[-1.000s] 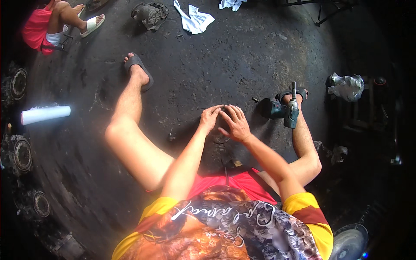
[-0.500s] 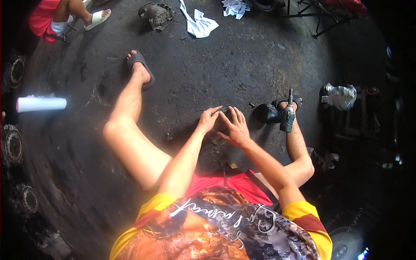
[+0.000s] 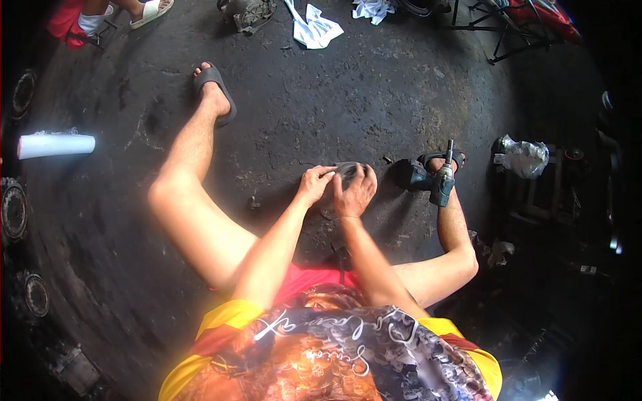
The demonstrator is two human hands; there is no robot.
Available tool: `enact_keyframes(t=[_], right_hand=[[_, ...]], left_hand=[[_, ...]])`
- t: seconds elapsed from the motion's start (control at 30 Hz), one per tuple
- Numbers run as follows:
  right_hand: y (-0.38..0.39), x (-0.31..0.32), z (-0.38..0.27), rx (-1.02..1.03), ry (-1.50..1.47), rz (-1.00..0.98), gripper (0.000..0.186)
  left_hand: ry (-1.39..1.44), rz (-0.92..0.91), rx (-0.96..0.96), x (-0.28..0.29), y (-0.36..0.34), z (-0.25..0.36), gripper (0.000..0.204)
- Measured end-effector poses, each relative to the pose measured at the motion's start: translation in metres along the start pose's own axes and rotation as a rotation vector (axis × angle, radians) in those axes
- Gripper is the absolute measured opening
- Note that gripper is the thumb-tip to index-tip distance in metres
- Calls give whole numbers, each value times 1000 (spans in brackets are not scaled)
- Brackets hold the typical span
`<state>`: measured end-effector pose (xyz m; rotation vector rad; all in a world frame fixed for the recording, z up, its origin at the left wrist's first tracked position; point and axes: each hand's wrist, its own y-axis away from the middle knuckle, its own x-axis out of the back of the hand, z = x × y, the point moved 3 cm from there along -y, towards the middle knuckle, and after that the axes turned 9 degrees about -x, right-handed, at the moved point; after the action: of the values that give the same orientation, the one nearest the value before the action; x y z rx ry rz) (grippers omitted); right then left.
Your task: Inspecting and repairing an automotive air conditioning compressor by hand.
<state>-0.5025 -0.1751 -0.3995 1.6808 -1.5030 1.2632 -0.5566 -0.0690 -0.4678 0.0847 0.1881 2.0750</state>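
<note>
pinching a dark round part (image 3: 346, 172) at its nine o'clock edge, the left hand (image 3: 315, 186) seems to steady it while the right hand (image 3: 357, 193) curls around its three o'clock side. it lies at the left's two o'clock, the right's eleven; a power driver (image 3: 441, 187) stands at three, probably for easy reach.

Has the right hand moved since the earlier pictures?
Yes, the right hand has: its wrist swung left, farther from the drill.

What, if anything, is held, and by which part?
A dark, rounded piece, material unclear: left hand pinches its left edge; right hand covers its right side.
</note>
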Motion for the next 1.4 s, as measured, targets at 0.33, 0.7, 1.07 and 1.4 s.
enact_keyframes(t=[0.33, 0.7, 1.07, 1.4], right_hand=[[-20, 41, 15, 364, 109, -586, 80], [-50, 32, 26, 5, 447, -622, 52], [-20, 48, -1, 707, 413, -557, 78], [-36, 55, 10, 562, 330, -711, 95]], left_hand=[[-420, 54, -11, -5, -11, 22, 27], [-749, -284, 268, 9, 29, 63, 26], [-163, -196, 0, -18, -10, 40, 37], [-395, 211, -143, -10, 6, 32, 24]])
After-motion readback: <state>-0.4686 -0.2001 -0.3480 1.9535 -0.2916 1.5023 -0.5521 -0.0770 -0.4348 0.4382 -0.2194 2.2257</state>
